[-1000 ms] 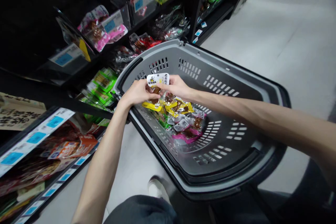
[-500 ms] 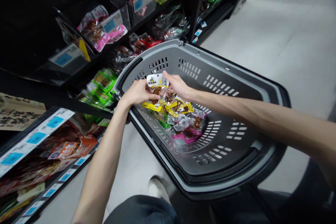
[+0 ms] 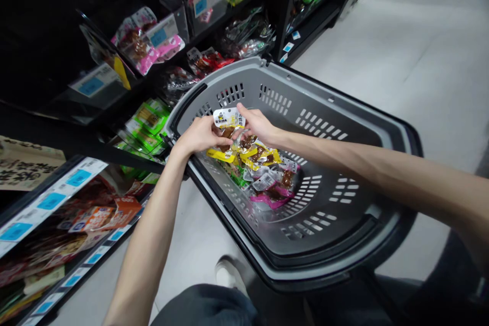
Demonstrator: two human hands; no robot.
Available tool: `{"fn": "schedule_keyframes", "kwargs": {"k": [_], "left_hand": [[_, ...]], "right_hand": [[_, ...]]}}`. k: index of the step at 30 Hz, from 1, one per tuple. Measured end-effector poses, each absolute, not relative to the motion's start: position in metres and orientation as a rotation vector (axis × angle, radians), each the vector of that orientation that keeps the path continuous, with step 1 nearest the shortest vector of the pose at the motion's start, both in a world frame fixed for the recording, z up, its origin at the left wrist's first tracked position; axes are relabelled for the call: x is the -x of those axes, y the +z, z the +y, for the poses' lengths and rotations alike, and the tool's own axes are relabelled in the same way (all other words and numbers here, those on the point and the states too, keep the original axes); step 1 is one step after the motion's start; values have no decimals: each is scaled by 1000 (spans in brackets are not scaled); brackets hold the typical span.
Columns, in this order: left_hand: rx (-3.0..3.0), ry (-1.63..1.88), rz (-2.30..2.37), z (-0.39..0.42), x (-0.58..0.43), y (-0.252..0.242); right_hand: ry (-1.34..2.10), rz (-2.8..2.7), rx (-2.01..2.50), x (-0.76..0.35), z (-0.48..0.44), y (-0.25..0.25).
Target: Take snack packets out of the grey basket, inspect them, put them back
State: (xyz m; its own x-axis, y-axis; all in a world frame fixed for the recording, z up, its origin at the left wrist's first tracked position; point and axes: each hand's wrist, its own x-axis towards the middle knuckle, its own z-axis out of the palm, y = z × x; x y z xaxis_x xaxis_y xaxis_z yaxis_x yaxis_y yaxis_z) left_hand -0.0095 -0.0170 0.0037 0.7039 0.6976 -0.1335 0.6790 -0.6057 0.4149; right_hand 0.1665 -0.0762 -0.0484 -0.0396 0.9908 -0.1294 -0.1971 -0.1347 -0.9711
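Both my hands meet over the far left part of a grey shopping basket point(image 3: 344, 112). My left hand point(image 3: 200, 135) is closed on a small snack packet point(image 3: 227, 118) with a white and yellow top and brown food inside. My right hand point(image 3: 257, 125) pinches the same packet from the right side. Just below lies a heap of small snack packets point(image 3: 263, 173) in yellow, green, white and pink on the basket's perforated floor.
Dark store shelves point(image 3: 95, 86) with blue price tags run along the left, holding pink packets point(image 3: 145, 43), green packets point(image 3: 147, 122) and orange boxes point(image 3: 103, 216). Pale floor point(image 3: 420, 35) spreads to the right. My shoe point(image 3: 229, 272) and dark trouser knee show below the basket.
My right hand's fingers slid from the packet's top edge to its right side; the packet tilted slightly. Both hands and the basket stay where they were.
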Motion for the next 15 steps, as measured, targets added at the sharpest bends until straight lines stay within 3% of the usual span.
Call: {"fn": "schedule_keyframes", "kwargs": {"k": [15], "left_hand": [[-2479, 40, 1052, -17, 9, 3]], "right_hand": [[1421, -995, 1158, -167, -76, -49]]}}
